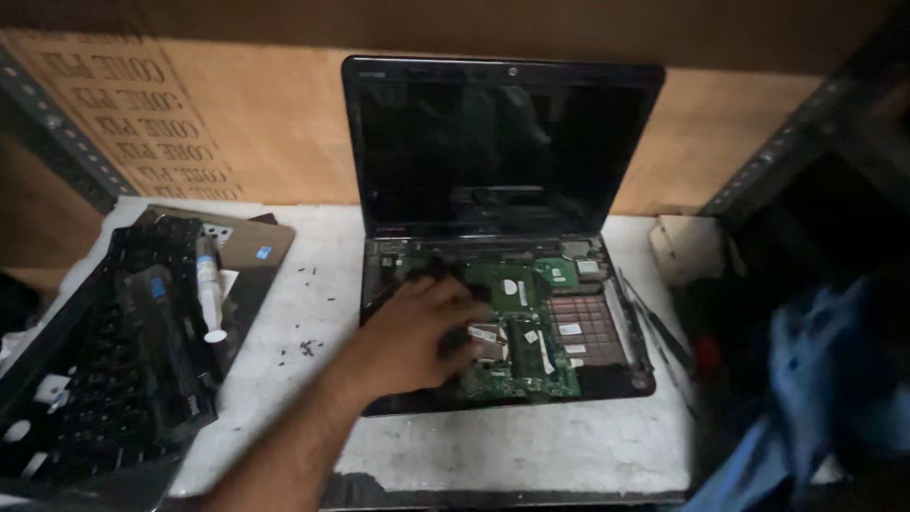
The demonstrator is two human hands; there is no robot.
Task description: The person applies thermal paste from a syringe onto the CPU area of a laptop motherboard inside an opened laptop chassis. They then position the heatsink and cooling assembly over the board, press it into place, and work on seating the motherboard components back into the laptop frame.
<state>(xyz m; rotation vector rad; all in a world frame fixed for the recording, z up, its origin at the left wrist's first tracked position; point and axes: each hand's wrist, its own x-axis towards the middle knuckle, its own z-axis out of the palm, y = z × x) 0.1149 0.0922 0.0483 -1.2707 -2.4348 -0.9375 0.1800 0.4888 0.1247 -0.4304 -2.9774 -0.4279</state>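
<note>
Opened laptop (502, 313) sitting mid-desk (531, 450), screen (498, 142) upright at the back, bare circuit board (526, 327) lying in the base. Left hand (417, 337) resting on the board's left part, arm coming in from the near left. Left of the laptop, loose screws (308, 346) scattered on the desk. Further left, removed keyboard frame (104, 351) lying over a flat panel (251, 251), small tube (209, 289) on top. Cardboard sheet (256, 123) standing behind everything. Small box (687, 246) at the right, beside the screen hinge.

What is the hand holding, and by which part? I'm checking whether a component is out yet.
Nothing clearly: the left hand rests on the opened laptop's internals; any grasp is hidden.
</note>
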